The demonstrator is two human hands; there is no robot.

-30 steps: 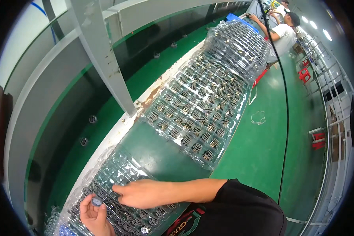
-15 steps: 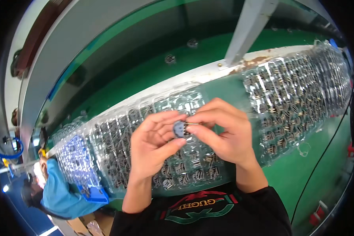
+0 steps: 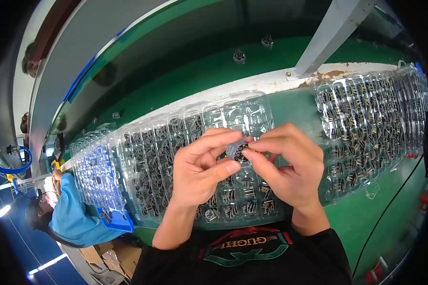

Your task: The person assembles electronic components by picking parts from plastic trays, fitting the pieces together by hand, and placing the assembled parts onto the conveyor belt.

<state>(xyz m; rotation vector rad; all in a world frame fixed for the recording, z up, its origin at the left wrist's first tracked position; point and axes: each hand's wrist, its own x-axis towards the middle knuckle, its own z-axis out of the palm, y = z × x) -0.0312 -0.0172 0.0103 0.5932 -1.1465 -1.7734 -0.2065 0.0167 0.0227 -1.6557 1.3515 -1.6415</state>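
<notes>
Fingers [image 3: 223,170] on both hands are busy with one small round grey plastic part [image 3: 237,151]. The left hand [image 3: 195,178] has it gripped between thumb and fingers, its dark face turned toward the right hand [image 3: 294,167], whose fingertips are pinched narrow right at that face; whatever's between them is too tiny to make out. Left palm's turned inward, both hands are up over the trays, forearms coming in from below. Right underneath are see-through plastic trays [image 3: 238,113] holding dark grey parts, and the hands block a good chunk of them. Off right, past a strip of green tabletop [image 3: 296,111], there's another see-through tray [image 3: 340,89] loaded with dark parts with brass-coloured pins. Left side: a tray of bluish parts [image 3: 99,173], a shallow blue plastic bin [image 3: 123,222] and a co-worker in a blue top [image 3: 76,211]. Along the far edge, a chipped white ledge [image 3: 266,84] with a slanting grey metal post [image 3: 335,35] rising from it.
</notes>
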